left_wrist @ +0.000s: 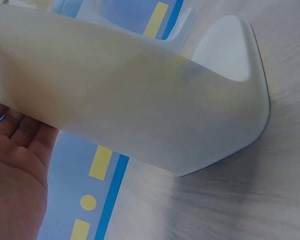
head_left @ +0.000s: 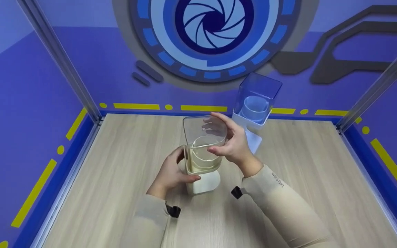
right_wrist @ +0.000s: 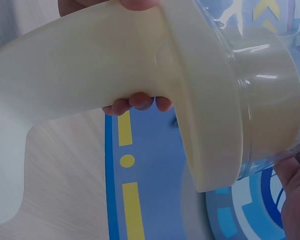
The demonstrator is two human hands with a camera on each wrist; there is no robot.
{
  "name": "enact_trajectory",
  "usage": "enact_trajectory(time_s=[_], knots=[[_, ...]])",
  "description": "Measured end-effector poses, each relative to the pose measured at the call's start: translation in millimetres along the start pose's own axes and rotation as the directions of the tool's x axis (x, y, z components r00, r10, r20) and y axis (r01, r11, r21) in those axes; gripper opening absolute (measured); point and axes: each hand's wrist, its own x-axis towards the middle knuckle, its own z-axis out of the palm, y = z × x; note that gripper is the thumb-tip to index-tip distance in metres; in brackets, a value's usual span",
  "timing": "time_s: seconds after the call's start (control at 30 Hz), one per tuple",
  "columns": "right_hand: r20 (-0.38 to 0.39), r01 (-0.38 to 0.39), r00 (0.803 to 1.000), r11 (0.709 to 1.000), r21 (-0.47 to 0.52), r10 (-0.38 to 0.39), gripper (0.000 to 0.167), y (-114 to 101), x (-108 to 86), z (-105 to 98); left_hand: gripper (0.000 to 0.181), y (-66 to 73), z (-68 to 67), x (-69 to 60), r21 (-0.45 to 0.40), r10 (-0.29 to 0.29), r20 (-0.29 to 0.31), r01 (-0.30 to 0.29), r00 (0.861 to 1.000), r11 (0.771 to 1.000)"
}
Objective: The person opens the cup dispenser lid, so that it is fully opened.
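A cream stand (head_left: 206, 182) with a bent stem, flat foot and round inner ring is held over the middle of the table. A clear square-sided plastic cover (head_left: 192, 129) sits on its head. My left hand (head_left: 171, 174) grips the stem just under the head; in the right wrist view its fingertips (right_wrist: 140, 101) show past the stem (right_wrist: 80, 65). My right hand (head_left: 233, 143) holds the cover from the right, thumb in front and fingers behind. Seen from the left wrist, the foot (left_wrist: 235, 55) appears close to the tabletop; contact cannot be told.
Behind to the right stands a similar holder with a blue transparent cover (head_left: 260, 82) and pale foot (head_left: 253, 140), near the back wall. Blue patterned panels (head_left: 47, 103) and metal posts (head_left: 60, 65) enclose the wooden table (head_left: 126, 155).
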Motion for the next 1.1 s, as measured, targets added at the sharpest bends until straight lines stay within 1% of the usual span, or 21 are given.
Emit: enact_trajectory(time_s=[0.13, 0.2, 0.33, 0.4, 0.63, 0.8, 0.9, 1.0, 1.07, 1.1], knots=[[-0.003, 0.038, 0.999, 0.998, -0.053, -0.038, 0.120, 0, -0.7, -1, 0.106, 1.9, 0.2, 0.0, 0.004, -0.018, 0.001, 0.018, 1.000, 1.000], [-0.002, 0.039, 0.999, 0.998, -0.052, -0.039, 0.119, 0, -0.1, -1, 0.107, 3.5, 0.0, 0.1, 0.006, -0.023, 0.006, 0.023, 1.000, 1.000], [-0.001, 0.010, 1.000, 1.000, -0.026, -0.010, 0.119, -2, 2.5, -2, 0.109, 4.9, -0.5, 0.5, 0.010, -0.019, 0.012, 0.019, 1.000, 1.000], [0.003, 0.000, 1.000, 1.000, -0.030, 0.000, 0.118, -4, 4.1, -1, 0.110, 4.3, -0.3, 0.6, 0.006, -0.014, 0.015, 0.014, 1.000, 1.000], [0.023, 0.024, 1.000, 0.995, -0.099, -0.022, 0.119, -6, 5.3, -1, 0.115, 0.7, 0.6, -0.6, -0.012, -0.021, 0.005, 0.021, 1.000, 1.000], [0.007, 0.039, 0.999, 0.990, -0.132, -0.038, 0.119, -10, 4.6, -2, 0.115, -0.5, 2.1, -0.3, -0.016, -0.014, 0.002, 0.015, 1.000, 1.000], [-0.027, 0.072, 0.997, 0.995, -0.068, -0.074, 0.122, -17, 9.2, -3, 0.112, -1.7, 2.8, -1.4, -0.037, -0.021, -0.002, 0.021, 1.000, 0.999], [-0.070, 0.122, 0.990, 0.992, 0.009, -0.121, 0.125, -30, 19.7, -7, 0.112, -1.3, 2.4, -2.7, -0.053, -0.043, -0.010, 0.042, 0.999, 0.998], [-0.090, 0.145, 0.986, 0.989, 0.035, -0.141, 0.122, -38, 27.1, -12, 0.115, -0.6, 1.8, -3.0, -0.060, -0.051, -0.012, 0.050, 0.999, 0.997], [-0.097, 0.150, 0.984, 0.988, 0.031, -0.146, 0.120, -41, 30.8, -15, 0.115, -0.8, 1.4, -3.1, -0.063, -0.053, -0.013, 0.052, 0.999, 0.997]])
